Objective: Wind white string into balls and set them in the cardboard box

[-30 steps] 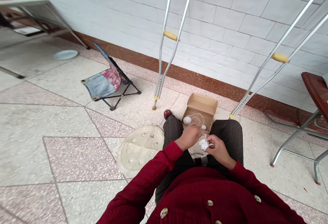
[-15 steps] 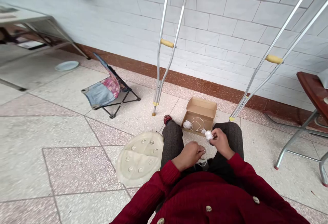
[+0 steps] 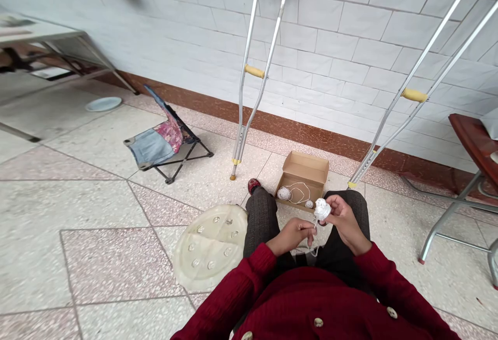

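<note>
My right hand [image 3: 343, 219] grips a small white piece of yarn work [image 3: 322, 209] by its side, above my right knee. My left hand [image 3: 295, 234] pinches a strand of white yarn [image 3: 314, 226] just below and to the left of it. The loose part of the strand hangs down over my lap. Beyond my knees an open cardboard box [image 3: 305, 166] rests on the floor. Inside it lie a larger ball of white yarn [image 3: 284, 193], a smaller white ball [image 3: 309, 204] and a looping strand.
Two metal crutches [image 3: 243, 137] [image 3: 383, 122] lean on the tiled wall. A folding stool [image 3: 153, 145] and a round pale mat [image 3: 212, 244] are to my left. At the right stands a brown chair [image 3: 472, 143]; a table [image 3: 42, 31] and a plate [image 3: 103, 104] are far left.
My right hand has turned and lifted the white yarn work slightly, so more of it shows. My left hand has shifted a little to the right and down, with the strand now seen running between them.
</note>
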### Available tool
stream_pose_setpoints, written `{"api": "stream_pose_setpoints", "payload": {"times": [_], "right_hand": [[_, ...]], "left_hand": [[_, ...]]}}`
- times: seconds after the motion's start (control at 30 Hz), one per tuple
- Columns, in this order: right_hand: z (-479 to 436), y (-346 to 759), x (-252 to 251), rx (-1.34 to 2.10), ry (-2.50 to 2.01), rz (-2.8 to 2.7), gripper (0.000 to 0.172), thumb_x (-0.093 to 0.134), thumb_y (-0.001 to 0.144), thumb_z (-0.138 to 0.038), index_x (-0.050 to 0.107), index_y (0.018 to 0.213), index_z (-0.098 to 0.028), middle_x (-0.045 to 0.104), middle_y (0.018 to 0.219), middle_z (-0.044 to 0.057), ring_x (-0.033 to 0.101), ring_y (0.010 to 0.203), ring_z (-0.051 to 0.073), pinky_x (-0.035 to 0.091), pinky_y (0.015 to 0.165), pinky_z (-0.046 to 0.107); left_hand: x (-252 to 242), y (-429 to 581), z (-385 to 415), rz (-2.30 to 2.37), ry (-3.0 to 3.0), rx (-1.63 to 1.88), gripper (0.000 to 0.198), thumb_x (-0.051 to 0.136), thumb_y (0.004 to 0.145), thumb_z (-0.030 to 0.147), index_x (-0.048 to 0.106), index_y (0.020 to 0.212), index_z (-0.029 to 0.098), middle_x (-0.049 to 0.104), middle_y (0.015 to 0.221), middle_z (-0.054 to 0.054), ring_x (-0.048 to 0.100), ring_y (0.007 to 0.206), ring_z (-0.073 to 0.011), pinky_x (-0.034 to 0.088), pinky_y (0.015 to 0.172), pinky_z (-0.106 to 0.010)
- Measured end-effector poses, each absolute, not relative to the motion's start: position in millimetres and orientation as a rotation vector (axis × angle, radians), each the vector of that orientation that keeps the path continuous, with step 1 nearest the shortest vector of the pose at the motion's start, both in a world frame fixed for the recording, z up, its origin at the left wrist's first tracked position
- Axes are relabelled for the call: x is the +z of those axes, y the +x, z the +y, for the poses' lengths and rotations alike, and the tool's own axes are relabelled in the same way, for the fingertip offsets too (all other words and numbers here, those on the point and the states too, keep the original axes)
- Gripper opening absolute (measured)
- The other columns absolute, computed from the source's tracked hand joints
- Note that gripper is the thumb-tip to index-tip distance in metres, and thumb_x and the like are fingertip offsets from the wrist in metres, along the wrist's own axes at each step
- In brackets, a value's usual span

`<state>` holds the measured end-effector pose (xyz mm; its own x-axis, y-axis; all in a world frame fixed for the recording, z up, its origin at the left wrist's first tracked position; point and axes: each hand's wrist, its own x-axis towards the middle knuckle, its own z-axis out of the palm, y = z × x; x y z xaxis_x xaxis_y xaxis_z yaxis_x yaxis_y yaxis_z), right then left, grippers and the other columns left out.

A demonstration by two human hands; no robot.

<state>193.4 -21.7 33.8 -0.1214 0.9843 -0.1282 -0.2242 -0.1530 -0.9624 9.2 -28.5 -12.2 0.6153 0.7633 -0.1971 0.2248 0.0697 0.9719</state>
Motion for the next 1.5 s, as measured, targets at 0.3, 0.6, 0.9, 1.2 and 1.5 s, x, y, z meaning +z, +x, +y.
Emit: {"api": "stream_pose_setpoints", "payload": {"times": [0.3, 0.6, 0.9, 1.2, 1.5], "right_hand": [[-33, 184, -53, 1.24, -1.364, -1.567, 0.042, 0.063, 0.06, -0.011, 0.068, 0.1, -0.023, 0.055, 0.083, 0.001, 0.053, 0.068, 0.015, 0.046, 0.051, 0.024], [-63, 181, -29, 1.586, -1.325, -1.495, 0.03, 0.064, 0.062, -0.011, 0.061, 0.091, -0.018, 0.053, 0.071, -0.004, 0.046, 0.055, 0.009, 0.038, 0.045, 0.02], [-67, 176, 24, 1.818, -1.113, -1.022, 0.031, 0.08, 0.062, -0.025, 0.066, 0.089, -0.016, 0.065, 0.078, 0.001, 0.056, 0.062, 0.013, 0.048, 0.055, 0.024], [-41, 192, 34, 1.667, -1.211, -0.884, 0.031, 0.078, 0.064, -0.032, 0.066, 0.088, -0.016, 0.066, 0.079, 0.003, 0.06, 0.068, 0.017, 0.049, 0.065, 0.028], [-21, 175, -57, 1.112, -1.558, -1.585, 0.013, 0.066, 0.06, -0.024, 0.057, 0.067, -0.019, 0.058, 0.061, -0.002, 0.05, 0.055, 0.012, 0.037, 0.052, 0.023]], "left_hand": [[17, -9, -29, 1.087, 2.269, 0.283, 0.025, 0.052, 0.089, 0.02, 0.065, 0.068, 0.018, 0.065, 0.067, -0.002, 0.059, 0.071, -0.0166, 0.038, 0.098, -0.037], [39, -6, -13, 0.875, 2.426, 0.332, 0.025, 0.051, 0.094, 0.027, 0.07, 0.082, 0.017, 0.067, 0.078, -0.002, 0.061, 0.084, -0.0163, 0.028, 0.11, -0.039], [23, -3, 1, 0.846, 1.559, 0.61, 0.042, 0.058, 0.087, 0.047, 0.068, 0.068, 0.011, 0.06, 0.064, -0.001, 0.053, 0.065, -0.0121, 0.041, 0.066, -0.023], [-32, 14, -52, 0.899, 1.066, 0.565, 0.049, 0.069, 0.07, 0.06, 0.068, 0.064, 0.011, 0.064, 0.06, -0.004, 0.056, 0.058, -0.0146, 0.046, 0.07, -0.03], [-10, -20, -58, 1.206, 1.912, 0.321, 0.03, 0.056, 0.086, 0.029, 0.059, 0.06, 0.015, 0.06, 0.058, 0.0, 0.051, 0.059, -0.012, 0.039, 0.067, -0.025]]}}
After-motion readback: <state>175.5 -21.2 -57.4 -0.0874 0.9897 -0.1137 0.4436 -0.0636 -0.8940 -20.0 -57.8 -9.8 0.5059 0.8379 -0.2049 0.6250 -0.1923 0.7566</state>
